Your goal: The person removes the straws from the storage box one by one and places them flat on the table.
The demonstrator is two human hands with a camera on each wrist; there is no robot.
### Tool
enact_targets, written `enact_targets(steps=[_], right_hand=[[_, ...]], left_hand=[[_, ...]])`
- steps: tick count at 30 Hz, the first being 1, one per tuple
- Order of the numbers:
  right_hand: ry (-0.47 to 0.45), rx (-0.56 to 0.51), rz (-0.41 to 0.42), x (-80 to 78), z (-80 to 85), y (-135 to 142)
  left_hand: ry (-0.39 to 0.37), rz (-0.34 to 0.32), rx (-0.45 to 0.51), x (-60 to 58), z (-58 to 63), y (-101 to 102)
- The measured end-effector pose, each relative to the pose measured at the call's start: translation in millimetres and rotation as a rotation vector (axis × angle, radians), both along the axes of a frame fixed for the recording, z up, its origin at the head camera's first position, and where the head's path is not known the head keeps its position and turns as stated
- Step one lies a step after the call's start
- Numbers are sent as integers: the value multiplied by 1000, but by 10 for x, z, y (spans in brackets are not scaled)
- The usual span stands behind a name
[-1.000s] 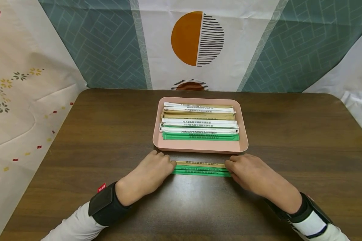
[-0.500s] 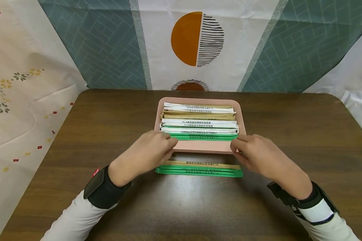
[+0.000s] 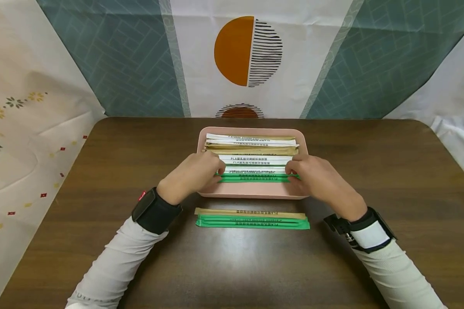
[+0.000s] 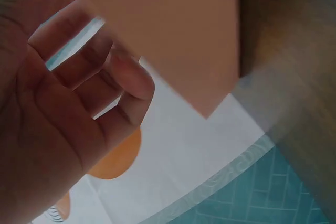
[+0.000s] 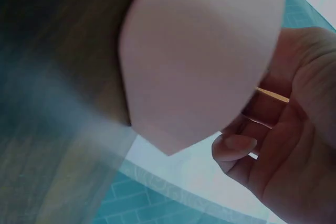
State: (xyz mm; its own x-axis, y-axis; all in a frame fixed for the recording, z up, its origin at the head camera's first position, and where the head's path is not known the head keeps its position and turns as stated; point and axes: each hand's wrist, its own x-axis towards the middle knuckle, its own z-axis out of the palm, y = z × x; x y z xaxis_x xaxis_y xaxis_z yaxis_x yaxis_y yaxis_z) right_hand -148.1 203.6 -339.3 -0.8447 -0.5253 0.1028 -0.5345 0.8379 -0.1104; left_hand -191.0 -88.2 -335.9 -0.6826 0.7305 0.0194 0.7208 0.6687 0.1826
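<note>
Paper-wrapped straws in white, green and tan lie crosswise in a pink tray [image 3: 255, 192]. My left hand [image 3: 193, 171] reaches over the tray's left side, its curled fingertips right at the front white [image 3: 255, 170] and green straws [image 3: 255, 178]. Opposite it, my right hand [image 3: 317, 178] has finger and thumb bent at the right part of the same straws. Whether the fingertips pinch them I cannot tell. In both wrist views the tray's wall [image 4: 178, 40] hides the straws. One tan straw [image 3: 251, 213] and some green straws [image 3: 251, 222] lie together on the table before the tray.
The dark wooden table [image 3: 239, 270] extends around the tray on all sides. Behind it hangs a patterned cloth [image 3: 193, 56] with an orange half-circle print. A white flowered cloth [image 3: 31, 163] borders the left side. Each wrist wears a black strap [image 3: 156, 211].
Both hands left the tan and green straws on the table, now fully uncovered. They moved forward over the tray's front rim to the straws inside and came closer together over the last half second.
</note>
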Motion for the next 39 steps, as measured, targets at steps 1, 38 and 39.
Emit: enact_targets(steps=[1,38,39], right_hand=[[-10,13,-3,-7,-6,1],[-115,-14,53,-37,-35,74],[-118,-29,53,-23,1,77]], left_hand=[[-7,6,-13,-14,-10,4],[-3,-16,5,45,-108,-21],[-12,-5,4,59,-74,-32]])
